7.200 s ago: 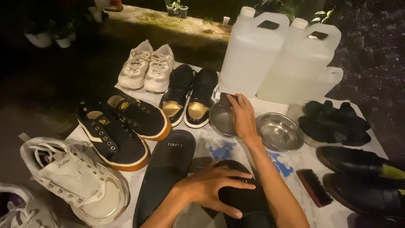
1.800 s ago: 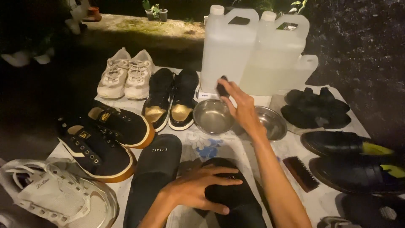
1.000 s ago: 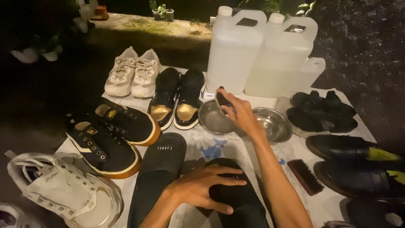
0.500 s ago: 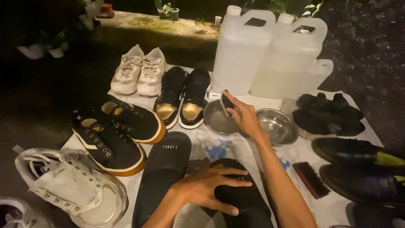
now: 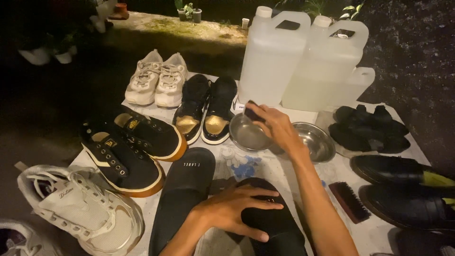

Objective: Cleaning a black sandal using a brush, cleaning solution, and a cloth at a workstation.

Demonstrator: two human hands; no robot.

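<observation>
Two translucent white jerrycans (image 5: 303, 57) stand side by side at the far edge of a pale ground sheet (image 5: 289, 173). Near left lies a white trainer (image 5: 80, 208), and beyond it a pair of black lace-up shoes with tan soles (image 5: 130, 147). At far left sit cream trainers (image 5: 156, 78), with black-and-gold sneakers (image 5: 206, 109) just to their right. On the right, black sandals (image 5: 369, 128) lie far and black leather shoes (image 5: 407, 189) near. Two black slides occupy the near centre: the left slide (image 5: 182, 189) lies free, while the right slide (image 5: 272, 220) is pressed flat under the left hand (image 5: 234, 211), fingers spread apart across its strap. Two steel bowls (image 5: 313, 140) sit in front of the jerrycans. The right hand (image 5: 275, 125) hovers at the left bowl's rim, fingers clamped together on a small dark brush (image 5: 251, 114). A dark wooden-backed brush (image 5: 350, 201) lies on the sheet to the right of the forearm.
</observation>
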